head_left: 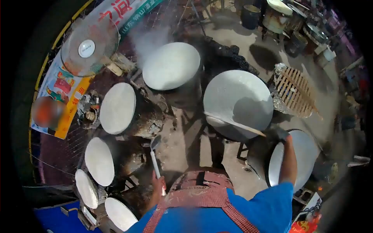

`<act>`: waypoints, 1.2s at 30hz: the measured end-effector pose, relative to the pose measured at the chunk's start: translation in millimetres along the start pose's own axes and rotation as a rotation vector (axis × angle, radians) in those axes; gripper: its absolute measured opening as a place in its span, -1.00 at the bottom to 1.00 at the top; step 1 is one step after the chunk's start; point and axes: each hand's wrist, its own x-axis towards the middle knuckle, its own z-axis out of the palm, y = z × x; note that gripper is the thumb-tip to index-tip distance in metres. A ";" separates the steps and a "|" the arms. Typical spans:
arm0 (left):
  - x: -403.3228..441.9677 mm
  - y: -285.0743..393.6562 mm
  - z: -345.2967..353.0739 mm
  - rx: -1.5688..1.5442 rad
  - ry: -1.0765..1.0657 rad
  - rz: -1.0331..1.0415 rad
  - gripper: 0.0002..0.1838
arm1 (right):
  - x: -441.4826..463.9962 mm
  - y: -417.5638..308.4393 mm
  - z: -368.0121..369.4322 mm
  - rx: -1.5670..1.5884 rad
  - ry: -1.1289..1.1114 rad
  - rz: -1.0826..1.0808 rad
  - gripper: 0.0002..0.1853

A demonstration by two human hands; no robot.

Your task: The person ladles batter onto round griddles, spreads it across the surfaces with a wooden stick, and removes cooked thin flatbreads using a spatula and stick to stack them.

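Observation:
My left hand (159, 184) is wrapped around the pale handle of a ladle (154, 157), whose dark metal bowl points up and away. My right arm reaches forward over the round grey-white pan (309, 155) on the right. My right hand (288, 139) is closed around something dark, too unclear to name. Just left of it ends a long pale wooden stick (241, 126) that lies across the near side of the large round pan (237, 93). A shadow falls on that pan's pale surface. Another round pan (171, 66) steams farther ahead.
More white-topped round pans (118, 108) curve along my left. A fan (86, 49) stands before a banner at the upper left. A slatted wooden rack (295, 91) is at the right, with pots (276, 17) behind it. Dark lumps (229, 52) lie between pans.

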 end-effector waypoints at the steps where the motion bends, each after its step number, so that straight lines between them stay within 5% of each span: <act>1: 10.0 -4.7 -11.3 -0.011 -0.017 -0.009 -0.26 | -36.8 22.0 13.6 -0.014 0.035 0.026 -0.75; 7: 50.4 -0.7 -62.2 0.119 -0.166 -0.081 -0.29 | -233.5 134.4 226.0 -0.514 0.486 -0.028 -0.74; 10: 56.1 7.2 -76.6 0.018 -0.222 -0.108 -0.28 | -161.0 29.5 347.0 0.777 0.717 0.011 -0.88; 11: 46.6 21.7 -72.0 -0.003 -0.196 -0.172 -0.29 | -154.6 -98.2 329.9 1.000 0.653 0.218 -0.87; 12: 49.3 20.2 -76.4 -0.001 -0.271 -0.123 -0.29 | -108.0 -108.2 356.5 0.483 0.706 0.304 -0.81; 13: 48.8 22.4 -76.2 -0.006 -0.302 -0.111 -0.28 | -78.5 -138.2 376.9 0.628 1.013 -0.158 -0.72; 15: 37.4 30.6 -89.3 0.018 -0.333 -0.099 -0.26 | -74.7 -176.0 368.9 0.097 0.841 0.185 -0.67; 16: 30.0 35.7 -89.8 0.029 -0.343 -0.096 -0.26 | -76.1 -171.5 366.4 0.095 0.891 0.105 -0.67; 19: 23.0 35.6 -92.6 -0.016 -0.425 -0.057 -0.24 | -121.3 -131.6 357.9 -0.095 0.771 0.302 -0.60; 22: 24.2 33.8 -102.7 -0.202 -0.488 -0.074 -0.31 | -96.3 -70.6 383.5 0.670 0.993 0.001 -0.61; 24: 17.3 21.4 -100.6 -0.376 -0.516 -0.136 -0.38 | -75.2 -85.3 385.2 0.020 0.965 0.213 -0.64; 25: -6.5 39.3 -92.1 -0.356 -0.485 -0.099 -0.57 | -62.7 -115.3 375.9 -0.130 0.895 0.316 -0.64; 26: 3.7 26.1 -92.2 -0.525 -0.677 -0.219 -0.60 | -55.8 -129.8 370.9 -0.168 0.829 0.349 -0.63; 30: 27.3 15.9 -104.3 -0.912 -1.123 -0.355 -0.60 | -73.5 -97.8 349.2 0.068 0.815 0.247 -0.58; 34: 8.0 30.2 -99.6 -0.918 -0.994 -0.299 -0.54 | -156.5 -135.7 283.2 0.760 0.911 0.154 -0.69; 36: -5.4 39.4 -85.1 -0.905 -0.906 -0.297 -0.56 | -93.5 -104.7 304.8 0.314 0.954 0.165 -0.73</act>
